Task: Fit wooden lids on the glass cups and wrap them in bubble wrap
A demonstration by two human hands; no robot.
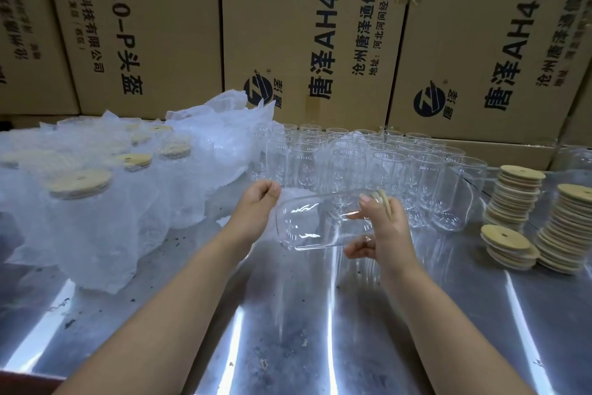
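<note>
The glass cup (pixel 317 221) is held sideways above the bench (pixel 288 314), its wooden lid (pixel 382 202) fitted but the cup unwrapped. Wrapped cups (pixel 80 189) sit at 10 o'clock, and many bare cups (pixel 384 164) wait at 1 o'clock. The right hand (pixel 381 228) has its grip curled round the lidded end. The left hand (pixel 258 199) is curled at the base, its hold unclear.
</note>
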